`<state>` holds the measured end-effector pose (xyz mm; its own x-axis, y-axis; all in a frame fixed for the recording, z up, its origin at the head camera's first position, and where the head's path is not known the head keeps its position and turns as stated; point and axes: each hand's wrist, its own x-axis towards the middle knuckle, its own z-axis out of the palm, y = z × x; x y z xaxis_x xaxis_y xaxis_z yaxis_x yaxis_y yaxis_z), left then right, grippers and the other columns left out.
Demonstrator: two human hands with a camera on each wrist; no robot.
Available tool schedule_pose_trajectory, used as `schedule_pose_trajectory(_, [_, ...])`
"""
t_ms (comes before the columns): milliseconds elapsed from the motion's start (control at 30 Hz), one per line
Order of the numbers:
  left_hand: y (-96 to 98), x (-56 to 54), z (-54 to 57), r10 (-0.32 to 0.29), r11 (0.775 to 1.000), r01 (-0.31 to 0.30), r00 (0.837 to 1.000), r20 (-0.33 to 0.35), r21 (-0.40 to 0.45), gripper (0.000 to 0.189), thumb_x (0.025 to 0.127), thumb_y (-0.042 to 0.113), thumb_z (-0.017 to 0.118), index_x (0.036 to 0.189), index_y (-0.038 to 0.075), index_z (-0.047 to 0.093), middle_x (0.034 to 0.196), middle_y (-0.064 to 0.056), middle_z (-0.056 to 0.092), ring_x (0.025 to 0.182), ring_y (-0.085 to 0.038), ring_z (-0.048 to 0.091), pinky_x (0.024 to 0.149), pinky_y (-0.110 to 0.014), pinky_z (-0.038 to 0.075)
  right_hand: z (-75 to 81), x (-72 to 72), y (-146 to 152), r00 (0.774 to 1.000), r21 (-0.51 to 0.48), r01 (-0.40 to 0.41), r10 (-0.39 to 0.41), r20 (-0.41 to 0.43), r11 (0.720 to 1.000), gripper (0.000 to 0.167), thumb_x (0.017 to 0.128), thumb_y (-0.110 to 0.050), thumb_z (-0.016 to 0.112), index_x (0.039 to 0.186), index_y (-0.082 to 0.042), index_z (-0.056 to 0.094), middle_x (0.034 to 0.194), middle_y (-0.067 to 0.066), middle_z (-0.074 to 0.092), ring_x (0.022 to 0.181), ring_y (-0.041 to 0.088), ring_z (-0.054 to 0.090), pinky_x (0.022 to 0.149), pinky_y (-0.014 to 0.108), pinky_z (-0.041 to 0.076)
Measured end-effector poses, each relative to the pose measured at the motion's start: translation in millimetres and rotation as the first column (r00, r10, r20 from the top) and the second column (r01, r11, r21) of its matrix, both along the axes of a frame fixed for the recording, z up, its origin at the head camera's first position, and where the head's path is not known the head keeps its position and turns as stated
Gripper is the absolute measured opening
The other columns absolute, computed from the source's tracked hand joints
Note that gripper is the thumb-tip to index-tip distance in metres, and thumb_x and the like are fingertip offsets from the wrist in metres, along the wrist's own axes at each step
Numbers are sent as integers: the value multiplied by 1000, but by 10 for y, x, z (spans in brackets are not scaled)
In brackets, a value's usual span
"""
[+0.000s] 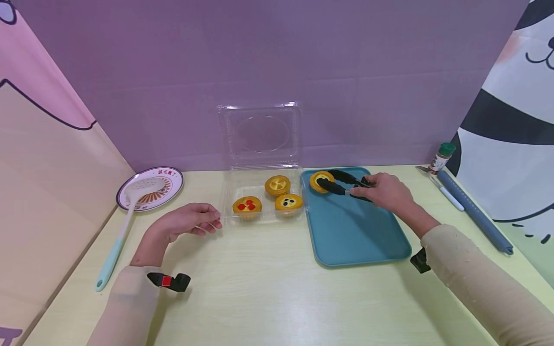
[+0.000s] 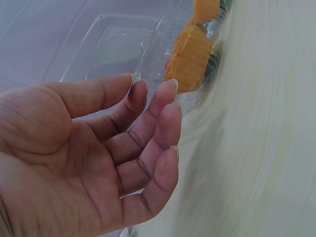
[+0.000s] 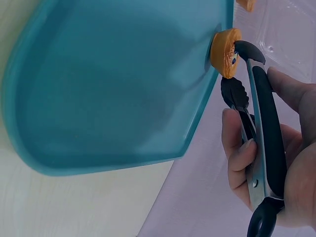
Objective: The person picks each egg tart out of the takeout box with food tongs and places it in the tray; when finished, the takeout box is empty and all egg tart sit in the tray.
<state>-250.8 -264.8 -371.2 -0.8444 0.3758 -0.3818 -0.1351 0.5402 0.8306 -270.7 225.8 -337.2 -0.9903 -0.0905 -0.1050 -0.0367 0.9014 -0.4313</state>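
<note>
My right hand [image 1: 387, 192] grips black-tipped tongs [image 3: 266, 123]. Their tips stand apart at an egg tart [image 3: 225, 53], which is at the far left corner of the blue tray [image 1: 355, 240]; one tip overlaps the tart's top in the head view. At the left edge of a clear plastic clamshell box [image 1: 229, 185], my left hand [image 1: 190, 221] pinches the rim between thumb and index finger, the other fingers loosely bent. Inside the box sit a tart with red pieces [image 1: 247, 205], one with yellow pieces [image 1: 277, 185] and one with dark berries [image 1: 288, 202].
The box lid [image 1: 261, 134] stands raised against the purple backdrop. On the left, a slotted turner [image 1: 125, 230] leans across a patterned plate [image 1: 173, 190]. To the right lie a knife [image 1: 450, 197] and a blue roll [image 1: 476, 214], near a green-capped jar [image 1: 442, 157].
</note>
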Motion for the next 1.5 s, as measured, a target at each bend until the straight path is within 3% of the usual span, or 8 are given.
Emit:
schedule_pose_trajectory(300, [7, 0, -4, -2, 1000, 2, 1000, 2, 3, 34, 104, 30, 53, 119, -1, 58, 111, -10, 69, 99, -21, 64, 86, -34, 52, -46, -26, 7, 1000, -3, 6, -6, 3, 1000, 86, 91, -59, 64, 151, -2, 41, 115, 19, 66, 77, 24, 71, 57, 29, 46])
schedule_pose_trajectory(667, [-5, -4, -12, -2, 1000, 2, 1000, 6, -8, 38, 104, 31, 53, 121, -3, 56, 110, -9, 69, 98, -21, 64, 87, -34, 52, -90, -66, -25, 1000, -8, 5, -5, 0, 1000, 86, 92, -59, 62, 151, -2, 40, 110, 18, 67, 74, 17, 68, 58, 29, 46])
schedule_pose_trajectory(900, [-2, -8, -16, 3, 1000, -2, 1000, 6, -13, 36, 105, 30, 52, 119, -2, 57, 110, -9, 69, 98, -22, 64, 87, -34, 52, -84, -86, -58, 1000, -7, 4, -4, -5, 1000, 85, 92, -59, 61, 152, -2, 39, 122, 22, 64, 79, 19, 71, 60, 29, 48])
schedule_pose_trajectory(1200, [15, -9, -1, -5, 1000, 5, 1000, 1, -10, 38, 104, 31, 53, 121, -2, 57, 111, -9, 69, 99, -21, 64, 86, -33, 53, -71, -76, -68, 1000, -4, 10, -10, -15, 1000, 86, 91, -60, 62, 152, -3, 40, 108, 16, 68, 75, 18, 67, 56, 29, 44])
schedule_pose_trajectory(1500, [-7, -26, -18, -1, 1000, 1, 1000, 2, -23, 37, 105, 31, 53, 120, -2, 57, 108, -6, 69, 99, -22, 64, 87, -33, 53, -26, -54, -64, 1000, -8, 9, -9, -11, 1000, 87, 91, -61, 63, 152, -3, 40, 117, 19, 66, 79, 19, 70, 59, 28, 45])
